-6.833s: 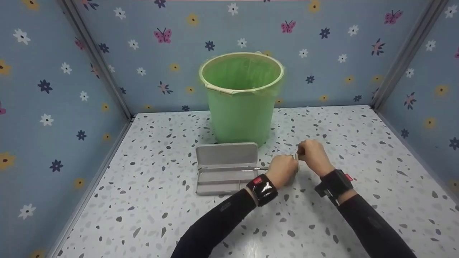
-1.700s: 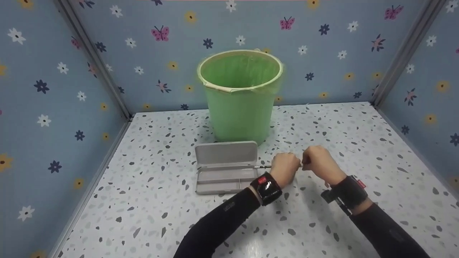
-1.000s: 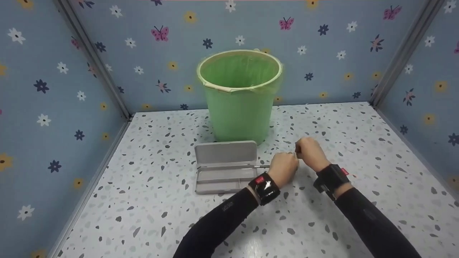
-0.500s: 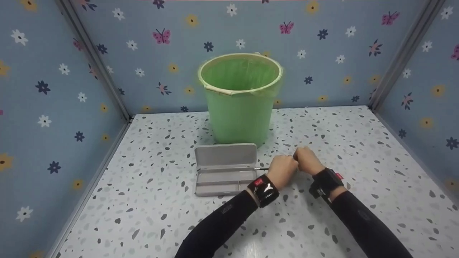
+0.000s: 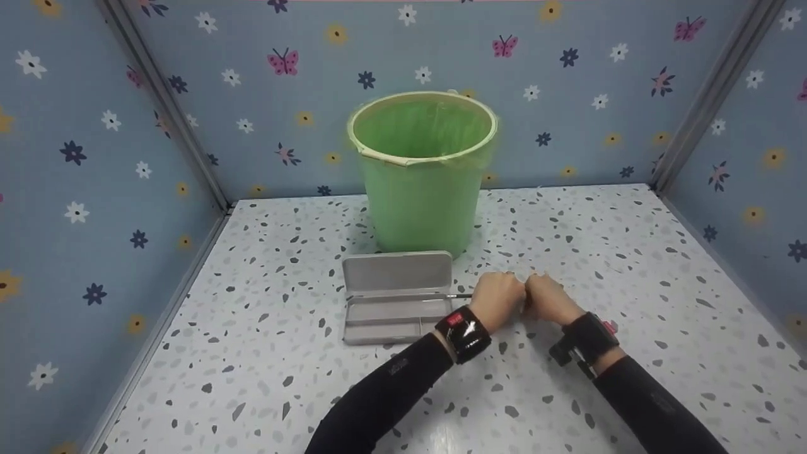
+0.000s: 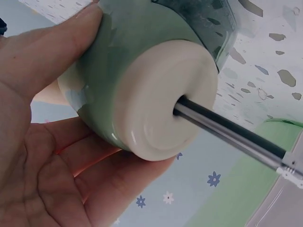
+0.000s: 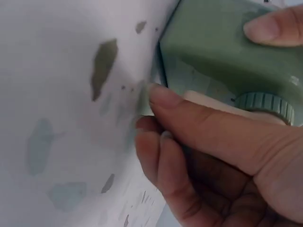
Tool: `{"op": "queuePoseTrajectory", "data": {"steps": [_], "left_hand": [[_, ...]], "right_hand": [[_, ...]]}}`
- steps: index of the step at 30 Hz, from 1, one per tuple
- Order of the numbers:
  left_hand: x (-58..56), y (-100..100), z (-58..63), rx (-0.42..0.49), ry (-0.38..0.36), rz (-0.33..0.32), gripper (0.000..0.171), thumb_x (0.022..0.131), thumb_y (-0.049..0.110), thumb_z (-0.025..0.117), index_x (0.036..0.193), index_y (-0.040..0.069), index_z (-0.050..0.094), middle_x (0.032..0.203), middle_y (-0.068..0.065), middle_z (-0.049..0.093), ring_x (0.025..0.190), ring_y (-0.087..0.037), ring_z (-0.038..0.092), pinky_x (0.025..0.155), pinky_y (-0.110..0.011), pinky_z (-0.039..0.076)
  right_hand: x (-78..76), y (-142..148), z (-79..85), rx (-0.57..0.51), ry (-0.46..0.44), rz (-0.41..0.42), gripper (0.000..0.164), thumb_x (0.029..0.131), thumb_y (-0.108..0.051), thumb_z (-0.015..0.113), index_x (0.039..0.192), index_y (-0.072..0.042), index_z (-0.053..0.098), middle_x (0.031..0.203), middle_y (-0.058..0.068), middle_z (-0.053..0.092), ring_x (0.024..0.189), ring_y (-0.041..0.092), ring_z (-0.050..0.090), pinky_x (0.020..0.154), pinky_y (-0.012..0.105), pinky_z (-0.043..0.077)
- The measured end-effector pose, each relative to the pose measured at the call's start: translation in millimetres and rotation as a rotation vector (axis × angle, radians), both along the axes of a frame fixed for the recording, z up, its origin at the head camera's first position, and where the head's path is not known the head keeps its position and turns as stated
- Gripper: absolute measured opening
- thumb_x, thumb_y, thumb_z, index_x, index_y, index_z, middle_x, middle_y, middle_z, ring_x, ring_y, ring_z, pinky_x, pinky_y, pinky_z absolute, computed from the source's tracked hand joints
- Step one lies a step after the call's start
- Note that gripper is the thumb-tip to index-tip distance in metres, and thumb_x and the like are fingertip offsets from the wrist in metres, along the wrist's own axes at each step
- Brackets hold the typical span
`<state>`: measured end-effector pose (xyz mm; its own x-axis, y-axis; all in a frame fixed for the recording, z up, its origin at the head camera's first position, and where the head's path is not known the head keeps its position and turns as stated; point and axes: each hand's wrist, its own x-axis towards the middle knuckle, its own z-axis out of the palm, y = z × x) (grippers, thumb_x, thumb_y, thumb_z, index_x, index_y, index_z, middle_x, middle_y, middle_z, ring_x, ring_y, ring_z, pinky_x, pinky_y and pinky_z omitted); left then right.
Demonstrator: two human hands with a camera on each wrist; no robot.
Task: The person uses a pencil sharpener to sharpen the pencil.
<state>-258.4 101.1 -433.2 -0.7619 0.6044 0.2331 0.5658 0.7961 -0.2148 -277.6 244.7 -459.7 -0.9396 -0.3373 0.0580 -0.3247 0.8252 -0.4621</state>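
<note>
My left hand (image 5: 498, 299) grips a green crank pencil sharpener (image 6: 104, 94), thumb on one side and fingers under the other. A dark striped pencil (image 6: 232, 137) sticks out of the hole in its round cream face (image 6: 156, 109). In the head view the pencil reaches left over the pencil case. My right hand (image 5: 550, 301) is close against the left hand, fingers curled. In the right wrist view its thumb and fingers pinch at the end of the cream crank arm (image 7: 208, 99), largely hiding it; a ridged teal wheel (image 7: 267, 105) shows behind the thumb.
A grey pencil case (image 5: 398, 272) lies open left of my hands, lid raised at the back. Behind it stands a green bin (image 5: 422, 205) with a liner. Flower-patterned walls (image 5: 252, 94) enclose the speckled table (image 5: 277, 378) on three sides.
My right hand has moved up, down and around beside the left hand, and is now lower than a second ago. The left hand, the pencil and the case hardly move.
</note>
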Motion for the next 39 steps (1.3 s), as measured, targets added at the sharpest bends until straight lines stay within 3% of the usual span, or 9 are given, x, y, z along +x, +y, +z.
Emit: {"op": "queuePoseTrajectory", "data": {"steps": [9, 18, 25, 29, 32, 39], "left_hand": [[0.7, 0, 2.8, -0.018, -0.022, 0.044, 0.017, 0.084, 0.008, 0.062, 0.078, 0.020, 0.072, 0.075, 0.009, 0.069, 0.064, -0.006, 0.062, 0.055, -0.019, 0.051], [3.5, -2, 3.1, 0.000, -0.006, 0.065, 0.015, 0.085, 0.011, 0.063, 0.081, 0.022, 0.074, 0.078, 0.008, 0.071, 0.065, -0.008, 0.063, 0.056, -0.021, 0.052], [3.9, 2, 3.1, 0.009, 0.016, 0.058, 0.009, 0.089, 0.029, 0.068, 0.088, 0.027, 0.077, 0.083, 0.010, 0.073, 0.068, -0.008, 0.066, 0.057, -0.021, 0.052], [3.6, 3, 2.1, 0.001, 0.007, 0.060, 0.021, 0.093, 0.039, 0.063, 0.088, 0.024, 0.076, 0.083, 0.009, 0.072, 0.068, -0.009, 0.066, 0.056, -0.022, 0.052], [2.7, 4, 1.0, 0.016, 0.005, 0.052, 0.025, 0.096, 0.036, 0.059, 0.084, 0.023, 0.076, 0.079, 0.008, 0.072, 0.066, -0.009, 0.066, 0.055, -0.023, 0.052], [1.5, 2, -0.3, 0.023, 0.045, 0.023, 0.017, 0.095, 0.021, 0.059, 0.087, 0.022, 0.073, 0.077, 0.008, 0.071, 0.065, -0.009, 0.065, 0.053, -0.022, 0.051]], "right_hand": [[15.8, 6, 11.4, -0.034, -0.066, 0.036, 0.014, 0.059, 0.008, 0.076, 0.068, -0.001, 0.069, 0.060, 0.008, 0.067, 0.050, 0.012, 0.054, 0.048, 0.027, 0.049], [28.9, 0, 32.2, -0.042, 0.026, 0.069, 0.017, 0.059, 0.007, 0.082, 0.063, -0.003, 0.068, 0.058, 0.004, 0.065, 0.052, 0.010, 0.049, 0.052, 0.027, 0.044], [25.9, 2, 45.3, -0.020, 0.098, 0.052, 0.016, 0.061, 0.007, 0.082, 0.064, -0.003, 0.069, 0.059, 0.005, 0.066, 0.055, 0.012, 0.055, 0.057, 0.031, 0.049], [23.6, 0, 51.5, -0.015, 0.117, 0.027, 0.016, 0.063, 0.009, 0.080, 0.064, -0.001, 0.068, 0.060, 0.007, 0.066, 0.056, 0.014, 0.055, 0.057, 0.031, 0.048], [20.2, -1, 54.7, -0.009, 0.123, 0.011, 0.016, 0.064, 0.011, 0.078, 0.064, -0.001, 0.068, 0.061, 0.007, 0.065, 0.056, 0.015, 0.054, 0.057, 0.031, 0.048], [6.8, -6, 59.5, 0.023, 0.158, -0.018, 0.015, 0.067, 0.014, 0.073, 0.065, 0.000, 0.067, 0.063, 0.010, 0.064, 0.059, 0.020, 0.054, 0.058, 0.035, 0.048]]}}
